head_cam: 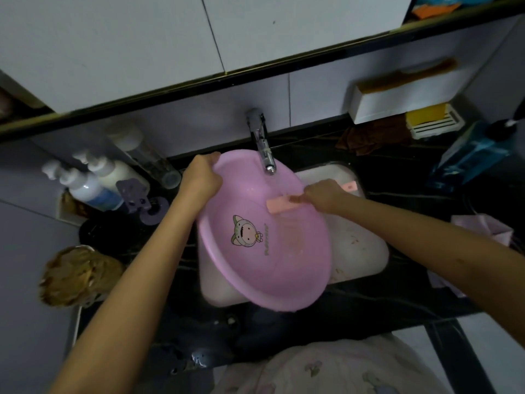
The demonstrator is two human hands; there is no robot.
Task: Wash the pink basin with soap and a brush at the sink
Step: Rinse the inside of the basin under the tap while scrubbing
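- Right under the tap (262, 143) sits the pink basin (264, 240), tilted across the white sink (358, 251); its far rim lies just below the spout, its near rim overhangs the sink's front edge onto the dark bench (369, 302); water runs from the tap into it.
- Left of the tap, the left hand (200, 177) is curled tight over the basin's far-left rim.
- Right of the tap, the right hand (324, 194) is closed round a pink brush (279, 204); the head lies on the basin's inner wall, the handle end sticks out past the rim.
- Further left of the tap, pump bottles (93, 180) crowd the bench close to the left forearm; further right, a brown cloth (369, 137) and a blue bottle (471, 157) stand well clear.
- Bare sink floor shows only on the basin's right side.
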